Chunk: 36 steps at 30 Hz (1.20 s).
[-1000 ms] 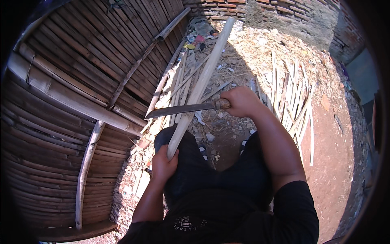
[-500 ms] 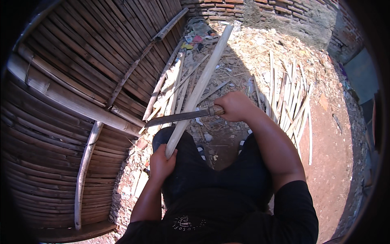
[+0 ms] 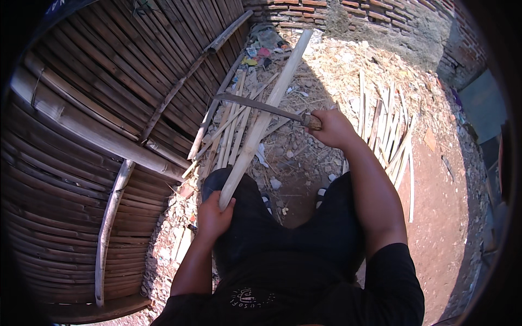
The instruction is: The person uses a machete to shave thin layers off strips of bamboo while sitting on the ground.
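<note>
1. The left hand (image 3: 213, 217) is closed around the near end of a long pale bamboo strip (image 3: 263, 117). It holds that end just above the person's lap.

2. The strip slants up and away from the left hand. Its far end points toward the brick wall (image 3: 380, 16) at the top.

3. The right hand (image 3: 333, 127) is closed tight on the wooden handle of a long knife (image 3: 261, 106). The arm is stretched out in front.

4. The knife blade lies across the strip, about halfway along it. The blade looks like it touches the strip, but I cannot tell if it bites into it.

5. A second ago the blade crossed the strip lower down, closer to the left hand. Now it sits higher and farther out, and the right hand has gone up with it. I think the knife is sliding along the strip, away from the body, so the shaving or splitting stroke is well on its way.

6. The left hand has hardly moved. It keeps the strip steady.

7. Under the strip lie more thin bamboo slats (image 3: 231, 130) on the ground. Another pile of slats (image 3: 389, 125) lies to the right of the right hand.

8. A big woven bamboo panel (image 3: 92, 125) fills the left side. Dry straw and little scraps cover the dirt near the wall.
</note>
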Available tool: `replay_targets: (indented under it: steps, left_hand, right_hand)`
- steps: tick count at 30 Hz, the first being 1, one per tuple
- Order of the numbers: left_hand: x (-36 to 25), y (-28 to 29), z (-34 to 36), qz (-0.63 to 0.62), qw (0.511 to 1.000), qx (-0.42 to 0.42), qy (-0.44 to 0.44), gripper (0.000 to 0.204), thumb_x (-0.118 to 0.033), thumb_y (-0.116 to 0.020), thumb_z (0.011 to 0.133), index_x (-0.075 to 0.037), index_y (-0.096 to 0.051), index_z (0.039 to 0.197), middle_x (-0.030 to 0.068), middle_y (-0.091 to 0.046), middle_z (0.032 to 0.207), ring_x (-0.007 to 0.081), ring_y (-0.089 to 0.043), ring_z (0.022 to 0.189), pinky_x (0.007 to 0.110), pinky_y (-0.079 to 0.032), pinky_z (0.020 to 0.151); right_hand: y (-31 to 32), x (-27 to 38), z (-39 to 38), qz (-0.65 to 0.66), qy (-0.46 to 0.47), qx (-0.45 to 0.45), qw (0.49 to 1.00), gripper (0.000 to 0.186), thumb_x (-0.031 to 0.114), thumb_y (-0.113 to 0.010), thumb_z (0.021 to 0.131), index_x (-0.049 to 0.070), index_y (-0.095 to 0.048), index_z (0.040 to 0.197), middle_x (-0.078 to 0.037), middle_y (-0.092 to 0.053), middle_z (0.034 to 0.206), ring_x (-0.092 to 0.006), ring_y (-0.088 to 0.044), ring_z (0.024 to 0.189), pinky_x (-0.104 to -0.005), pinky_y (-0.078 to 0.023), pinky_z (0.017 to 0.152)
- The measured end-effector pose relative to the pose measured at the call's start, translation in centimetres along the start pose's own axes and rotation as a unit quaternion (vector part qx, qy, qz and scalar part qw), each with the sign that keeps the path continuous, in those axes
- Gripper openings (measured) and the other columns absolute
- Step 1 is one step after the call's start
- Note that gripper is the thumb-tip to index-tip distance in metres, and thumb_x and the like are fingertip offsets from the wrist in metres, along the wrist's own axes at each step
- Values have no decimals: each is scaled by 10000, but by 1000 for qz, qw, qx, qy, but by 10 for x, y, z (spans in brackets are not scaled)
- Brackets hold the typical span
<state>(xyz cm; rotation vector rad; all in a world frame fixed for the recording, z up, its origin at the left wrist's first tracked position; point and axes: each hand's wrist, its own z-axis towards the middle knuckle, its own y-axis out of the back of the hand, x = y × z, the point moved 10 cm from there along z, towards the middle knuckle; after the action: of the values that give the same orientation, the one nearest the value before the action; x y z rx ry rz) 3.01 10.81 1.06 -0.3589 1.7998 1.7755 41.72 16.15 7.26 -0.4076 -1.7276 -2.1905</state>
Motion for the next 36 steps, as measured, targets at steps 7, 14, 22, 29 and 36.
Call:
replay_targets:
  steps: [7,14,22,29,36]
  left_hand:
    - [10,2,-2,-23,1000,-12,13,371,-313,-779,922,-14,-688,1122,251,-738,884,440,-741,841,494,-582,736]
    - [-2,1,-1,35,999,-1,0,394,-318,-768,935,-15,-676,1170,249,-742,941,428,-741,890,477,-580,776]
    - [-4,1,-2,46,999,9,19,437,-355,-765,931,-18,-670,1192,256,-736,920,432,-735,863,491,-575,773]
    - [2,1,-5,58,998,-18,-1,439,-365,-754,935,-21,-663,1193,258,-737,936,441,-733,887,505,-573,784]
    - [-6,0,-2,64,998,9,2,430,-361,-749,938,-24,-661,1190,261,-740,949,449,-731,900,511,-572,792]
  right_hand:
    - [-41,85,-8,-64,171,100,978,291,240,-771,756,78,-698,988,-165,-718,833,-401,-714,859,-512,-560,791]
    - [-5,-16,4,31,-52,54,997,377,383,-794,860,88,-736,1088,-217,-736,947,-433,-704,959,-518,-553,871]
    - [-13,24,-4,-6,35,80,996,393,378,-797,857,103,-741,1132,-214,-741,946,-423,-709,956,-516,-564,866]
    - [-38,73,-8,-48,129,123,983,391,375,-815,840,73,-743,1078,-218,-725,865,-429,-703,854,-518,-558,789]
    - [-8,-19,3,13,-81,98,992,489,415,-794,870,43,-726,1181,-244,-743,1001,-418,-714,1005,-505,-559,898]
